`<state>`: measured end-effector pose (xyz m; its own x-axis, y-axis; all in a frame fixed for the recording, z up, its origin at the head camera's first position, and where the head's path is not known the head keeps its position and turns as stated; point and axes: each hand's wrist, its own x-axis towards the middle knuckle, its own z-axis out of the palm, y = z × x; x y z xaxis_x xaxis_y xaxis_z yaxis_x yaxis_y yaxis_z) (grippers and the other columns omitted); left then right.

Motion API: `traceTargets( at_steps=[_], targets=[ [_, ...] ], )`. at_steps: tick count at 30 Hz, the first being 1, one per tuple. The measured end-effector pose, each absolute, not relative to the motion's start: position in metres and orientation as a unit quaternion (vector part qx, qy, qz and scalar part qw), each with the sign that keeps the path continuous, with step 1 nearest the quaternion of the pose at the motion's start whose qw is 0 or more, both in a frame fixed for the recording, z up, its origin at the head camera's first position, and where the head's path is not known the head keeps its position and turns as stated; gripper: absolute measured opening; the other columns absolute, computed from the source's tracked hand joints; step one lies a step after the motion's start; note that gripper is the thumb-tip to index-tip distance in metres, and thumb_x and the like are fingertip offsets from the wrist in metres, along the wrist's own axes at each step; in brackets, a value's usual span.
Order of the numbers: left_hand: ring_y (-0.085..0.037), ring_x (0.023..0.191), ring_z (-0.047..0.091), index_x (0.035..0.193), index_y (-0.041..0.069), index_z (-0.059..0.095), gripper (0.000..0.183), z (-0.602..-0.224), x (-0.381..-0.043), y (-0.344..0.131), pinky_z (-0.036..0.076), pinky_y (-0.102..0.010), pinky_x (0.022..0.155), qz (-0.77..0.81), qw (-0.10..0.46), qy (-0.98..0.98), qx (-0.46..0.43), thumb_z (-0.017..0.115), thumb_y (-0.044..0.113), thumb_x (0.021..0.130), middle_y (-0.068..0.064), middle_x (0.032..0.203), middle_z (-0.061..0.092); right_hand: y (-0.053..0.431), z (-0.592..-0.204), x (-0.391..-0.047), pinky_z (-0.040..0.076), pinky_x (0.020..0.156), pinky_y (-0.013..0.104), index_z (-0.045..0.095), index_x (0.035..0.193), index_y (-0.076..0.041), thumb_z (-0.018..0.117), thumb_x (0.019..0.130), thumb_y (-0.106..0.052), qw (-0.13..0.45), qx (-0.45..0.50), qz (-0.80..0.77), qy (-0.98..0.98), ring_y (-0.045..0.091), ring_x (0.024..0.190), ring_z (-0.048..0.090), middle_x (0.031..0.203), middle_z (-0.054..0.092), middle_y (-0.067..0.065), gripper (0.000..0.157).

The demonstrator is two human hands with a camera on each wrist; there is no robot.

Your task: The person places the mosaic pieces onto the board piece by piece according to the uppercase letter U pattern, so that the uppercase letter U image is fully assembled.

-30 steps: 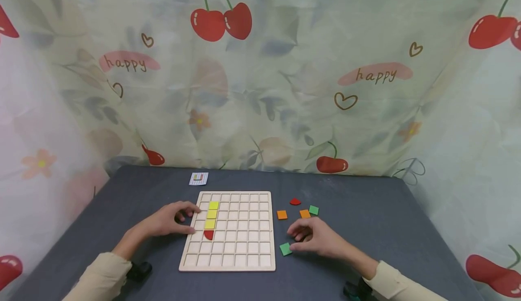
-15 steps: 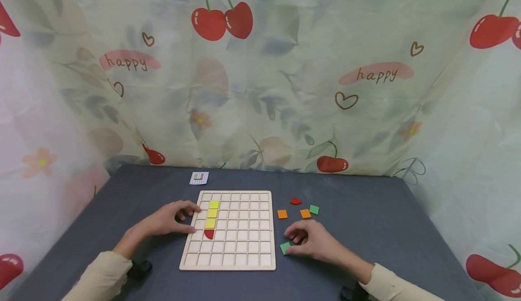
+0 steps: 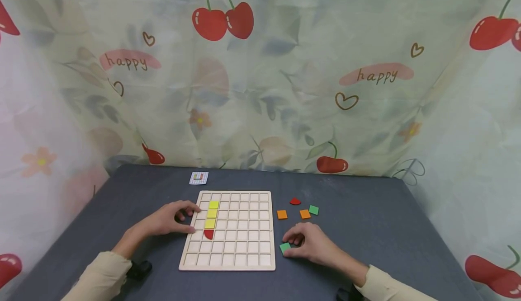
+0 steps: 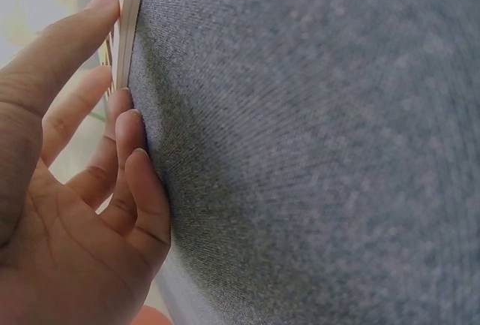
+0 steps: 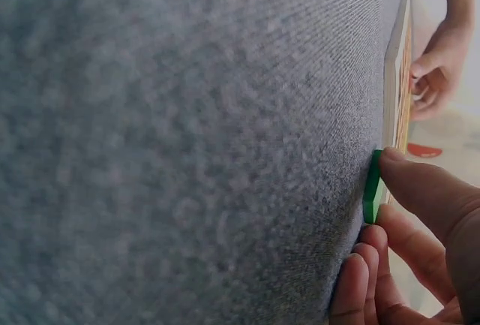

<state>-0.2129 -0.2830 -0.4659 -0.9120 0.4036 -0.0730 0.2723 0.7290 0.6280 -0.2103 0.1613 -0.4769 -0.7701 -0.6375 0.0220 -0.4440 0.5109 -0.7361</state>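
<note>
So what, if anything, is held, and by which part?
The right hand pinches the nearer green square by opposite edges; the left hand touches the board at its left edge.

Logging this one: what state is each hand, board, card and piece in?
Board, flat, partly filled
Left hand, touching board
Near green square, pinched
Right hand, pinching it
Far green square, loose
Orange squares, loose
Yellow squares, on board
Near red piece, on board
Far red piece, loose
Card, flat
</note>
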Motion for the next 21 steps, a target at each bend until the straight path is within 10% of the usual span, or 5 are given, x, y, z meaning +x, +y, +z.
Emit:
traceTargets(
  at_steps=[21],
  targets=[
    [-0.022,0.091,0.054,0.129,0.011,0.065,0.052,-0.4658,-0.213,-0.283,0.045,-0.04,0.08,0.322,0.106,0.924,0.179,0.085,0.031,0.085,-0.004,0.106,0.055,0.1627,-0.4758,-0.2089,0.05,0.069,0.029,0.071,0.091,-0.016,0.09,0.08,-0.023,0.143,-0.312,-0.396,0.852,0.014,0.075,0.06,0.084,0.064,-0.003,0.023]
  ],
)
